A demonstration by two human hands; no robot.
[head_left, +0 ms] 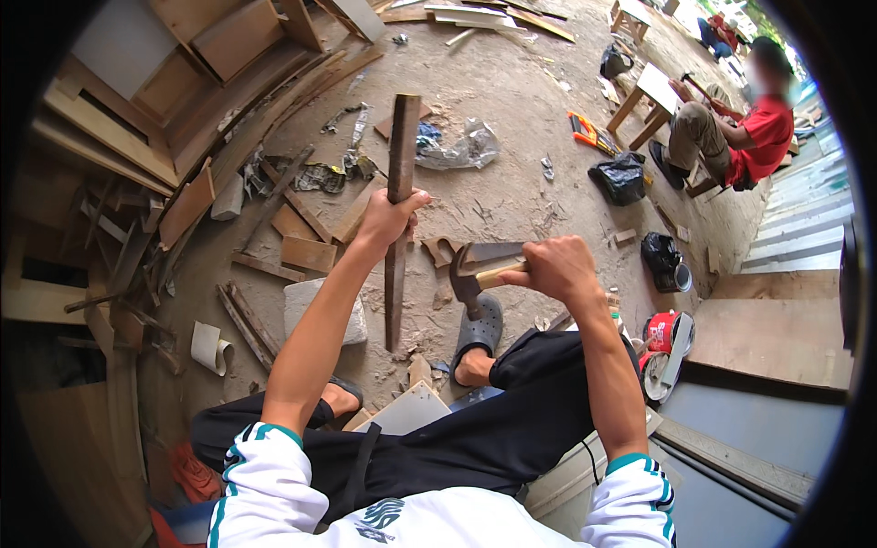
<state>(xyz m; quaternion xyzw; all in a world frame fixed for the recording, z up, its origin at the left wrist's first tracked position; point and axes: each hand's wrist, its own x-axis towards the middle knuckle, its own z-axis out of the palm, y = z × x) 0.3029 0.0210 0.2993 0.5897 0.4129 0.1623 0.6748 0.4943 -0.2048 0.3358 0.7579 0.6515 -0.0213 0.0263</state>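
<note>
At the far left, well apart from the brown bar, stands wooden furniture (247,41) with open compartments. Nearer the bar, a heap of scrap boards (187,205) leans in a jumble, and a curled pale sheet (208,347) lies on the ground (512,210). Between that sheet and the bar sits a white block (352,315), with small wooden offcuts (309,254) beyond it, left of the bar's middle.

The left hand (388,222) comes next, its grip closed firmly around the brown bar (400,151), with the longer part of it running toward the person. Whether the bar's lower end touches the ground is hard to judge from this angle.

Just right of the bar's upper part lies crumpled clear plastic (466,146); right of its lower half, a handsaw (493,253) lies behind the hammer (467,279). The hammer's head is nearest the bar, and its pale handle runs away from it into the right hand (559,267), whose grip is wrapped around that handle. A grey clog (486,324) shows beneath the head.

Well right of the bar are a black bag (621,179), a white-topped desk (658,87), a red can (660,329) and a seated co-worker (767,137) in a red shirt.
</note>
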